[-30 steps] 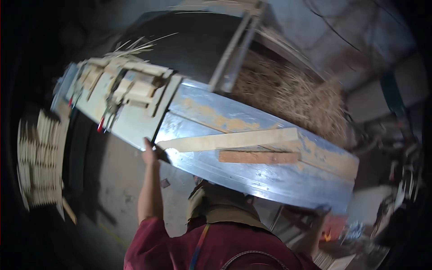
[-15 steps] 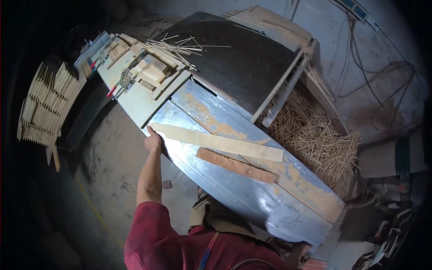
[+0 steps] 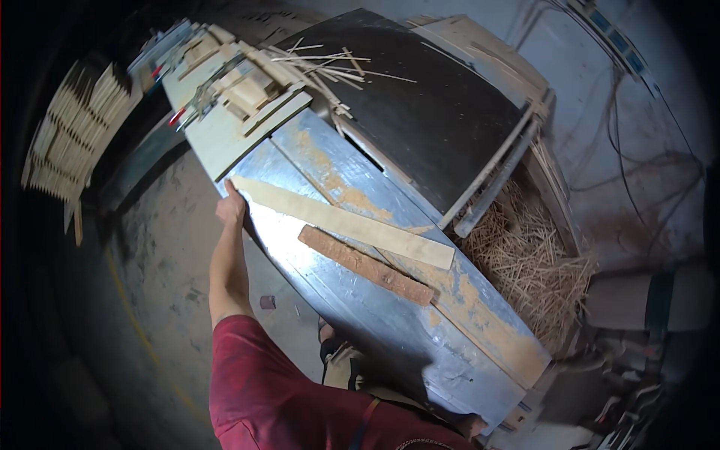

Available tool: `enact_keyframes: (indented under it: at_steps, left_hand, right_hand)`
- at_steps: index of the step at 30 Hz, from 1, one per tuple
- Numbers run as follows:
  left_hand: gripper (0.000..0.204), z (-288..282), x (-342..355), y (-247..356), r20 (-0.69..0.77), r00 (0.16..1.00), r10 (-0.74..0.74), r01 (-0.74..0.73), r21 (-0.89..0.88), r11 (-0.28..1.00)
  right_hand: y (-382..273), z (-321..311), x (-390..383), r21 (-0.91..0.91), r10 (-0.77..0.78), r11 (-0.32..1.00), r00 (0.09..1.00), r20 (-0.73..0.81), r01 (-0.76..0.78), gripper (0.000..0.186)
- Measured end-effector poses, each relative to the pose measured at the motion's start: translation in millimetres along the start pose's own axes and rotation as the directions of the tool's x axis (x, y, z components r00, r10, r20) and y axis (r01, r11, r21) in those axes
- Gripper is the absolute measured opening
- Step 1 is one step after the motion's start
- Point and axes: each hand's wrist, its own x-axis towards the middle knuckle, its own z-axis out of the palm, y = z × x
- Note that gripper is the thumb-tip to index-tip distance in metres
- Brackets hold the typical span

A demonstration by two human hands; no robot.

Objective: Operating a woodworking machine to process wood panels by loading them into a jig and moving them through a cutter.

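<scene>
My left hand [image 3: 232,204] grips the left edge of a long metal table [image 3: 360,319], its thumb on top beside the tip of a pale wooden strip [image 3: 345,223]. The strip lies slantwise across the metal. Below it rests a rough reddish-brown block [image 3: 365,264], long and narrow. My right hand [image 3: 472,425] is at the table's near end, low in the view; its fingers are mostly hidden. Beyond my left hand, a cream board [image 3: 247,127] sits on the table, carrying wooden blocks [image 3: 247,88] and red-handled clamps [image 3: 177,117].
A dark machine top [image 3: 420,97] stands alongside, with thin offcuts [image 3: 322,67] at its left. A heap of wood sticks [image 3: 525,262] lies to the right, behind a metal bar [image 3: 499,172]. Stacked curved wooden pieces [image 3: 75,135] stand at far left. Sawdust [image 3: 480,300] covers part of the metal.
The metal table, with the cream board, strip and brown block on it, has slid forward and left past the dark machine top. My left hand has moved along with it. The view has shifted.
</scene>
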Motion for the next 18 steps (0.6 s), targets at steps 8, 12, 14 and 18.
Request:
enact_keyframes:
  at_steps: [8, 12, 14, 18]
  left_hand:
    - [0.108, -13, -14, 13, -0.030, 0.999, -0.021, 0.020, -0.041, 0.999]
    - [0.105, -14, -10, 10, -0.038, 0.999, -0.025, 0.024, -0.028, 0.999]
    - [0.103, -11, -6, 13, -0.033, 0.999, -0.030, 0.029, -0.027, 0.999]
    - [0.101, -3, -2, 19, 0.021, 1.000, 0.007, -0.007, -0.014, 1.000]
  right_hand:
    - [-32, -14, 27, 0.011, -0.140, 0.990, 0.990, 0.008, 0.140, 0.049]
    - [-25, -31, 31, 0.020, -0.158, 0.987, 0.987, 0.013, 0.158, 0.048]
    - [-17, -46, 30, 0.015, -0.146, 0.989, 0.989, 0.003, 0.146, 0.047]
    - [7, -77, 15, 0.003, -0.089, 0.996, 0.995, -0.035, 0.090, 0.046]
